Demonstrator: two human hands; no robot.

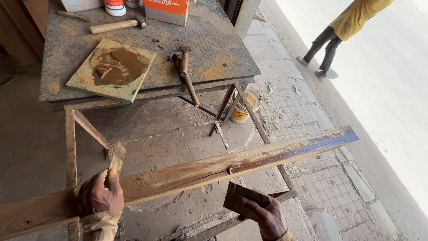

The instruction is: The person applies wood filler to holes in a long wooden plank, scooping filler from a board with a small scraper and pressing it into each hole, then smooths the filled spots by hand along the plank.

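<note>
A: Where does the wooden plank (187, 175) lie from the hands?

B: Its long axis runs from about 8 o'clock at the lower left up to 2 o'clock at the right, where the far end is dark and wet-looking. It passes right under the left hand (99, 196) and just above the right hand (263, 213), propped on the rusty metal frame (71, 147).

A: Which hand is on it?

B: The left. Its fingers are folded shut around a flat, filler-smeared scraper (117, 159), with the blade pointing to 12 o'clock above the plank's upper edge. The heel of that hand rests against the plank face.

A: And the right?

B: It sits below the plank at about 5 o'clock, not touching it. The fingers are clamped on a brown flat pad (238, 198), likely sandpaper or a scraper card; I cannot tell which.

A: What else is around?

B: At 11 o'clock a steel checker-plate table (223, 49) carries a square board with brown putty (112, 68), a hammer (185, 71) and a wooden-handled tool (117, 25). A small paint bucket (243, 105) stands beneath. A person (343, 31) walks at 1 o'clock.
</note>
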